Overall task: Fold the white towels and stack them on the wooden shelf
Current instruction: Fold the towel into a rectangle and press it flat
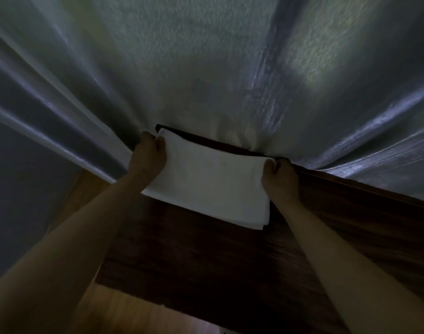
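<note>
Dim light, view angled steeply upward. Far left: plain grey wall (18, 189), then long folds of pale curtain (206, 56) spreading across the whole upper field.

Left arm reaching up and forward from lower left, forearm bare. Left hand (148, 156) at far-left corner of folded white towel (206, 182); fingers (160, 143) curled over the towel's edge, gripping it, knuckles toward camera.

Towel folded to a flat rectangle, layered edges visible at near-right corner. Lying on top of dark wooden shelf (206, 261), far edge close against the curtain; near edge overhanging the shelf front slightly, cannot tell by how much.

Right arm reaching up from lower right, forearm bare. Right hand (279, 179) at far-right corner of towel; fingers (268, 166) curled, pinching the towel's edge, hand resting against the shelf top.

Curtain bunched against the shelf's back edge, hiding whatever lies behind. Lighter wood panel (124, 312) below the shelf, lower left of centre.
</note>
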Tool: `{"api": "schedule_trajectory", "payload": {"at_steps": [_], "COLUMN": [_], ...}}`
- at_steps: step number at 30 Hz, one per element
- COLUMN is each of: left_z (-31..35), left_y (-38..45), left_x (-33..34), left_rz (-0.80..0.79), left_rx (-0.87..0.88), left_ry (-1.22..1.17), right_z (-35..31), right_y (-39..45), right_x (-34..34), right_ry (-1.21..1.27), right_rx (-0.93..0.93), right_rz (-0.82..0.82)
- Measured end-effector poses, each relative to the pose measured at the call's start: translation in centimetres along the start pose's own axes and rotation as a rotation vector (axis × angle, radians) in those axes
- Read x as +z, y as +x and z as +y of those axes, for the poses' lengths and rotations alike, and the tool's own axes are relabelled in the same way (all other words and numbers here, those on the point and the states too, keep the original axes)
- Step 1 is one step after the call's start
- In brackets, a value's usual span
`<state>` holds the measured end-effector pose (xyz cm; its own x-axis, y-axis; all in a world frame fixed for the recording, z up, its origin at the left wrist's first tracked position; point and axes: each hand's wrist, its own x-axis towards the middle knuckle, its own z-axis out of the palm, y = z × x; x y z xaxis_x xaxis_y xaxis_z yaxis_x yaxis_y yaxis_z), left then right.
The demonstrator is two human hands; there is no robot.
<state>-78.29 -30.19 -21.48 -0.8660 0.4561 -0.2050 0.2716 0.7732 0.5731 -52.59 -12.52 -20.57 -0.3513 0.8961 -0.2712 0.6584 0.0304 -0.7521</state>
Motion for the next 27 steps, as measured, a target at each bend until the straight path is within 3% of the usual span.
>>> {"api": "schedule_trajectory", "payload": {"at_steps": [10,12,14,16,18,21,27], "left_z": [-0.6,-0.3,0.2,1.0,1.5,1.2,-1.7], "left_y": [-0.3,-0.8,-2.1,-4.5,-6.6,-7.3,-3.9], "left_x": [1.6,1.2,1.2,2.1,3.8,5.4,5.0], "left_rz": [0.13,0.202,0.314,0.266,0.025,-0.199,-0.175], "left_rx": [-0.008,0.036,0.247,0.636,0.894,0.774,0.663], "left_ry": [0.023,0.102,0.237,0.263,0.37,0.533,0.611], "right_z": [1.6,1.4,1.1,0.6,0.1,-0.6,1.9], "right_y": [-0.6,-1.2,-2.5,-4.0,-4.5,-3.9,-1.4], "right_x": [1.5,1.2,1.3,2.5,4.4,6.7,6.5], "right_ry": [0.113,-0.005,-0.242,-0.393,-0.522,-0.619,-0.794], "right_rx": [0.022,-0.102,-0.381,-0.746,-0.943,-0.91,-0.919], "right_rz": [0.099,0.205,0.284,0.122,-0.097,-0.285,-0.365]}}
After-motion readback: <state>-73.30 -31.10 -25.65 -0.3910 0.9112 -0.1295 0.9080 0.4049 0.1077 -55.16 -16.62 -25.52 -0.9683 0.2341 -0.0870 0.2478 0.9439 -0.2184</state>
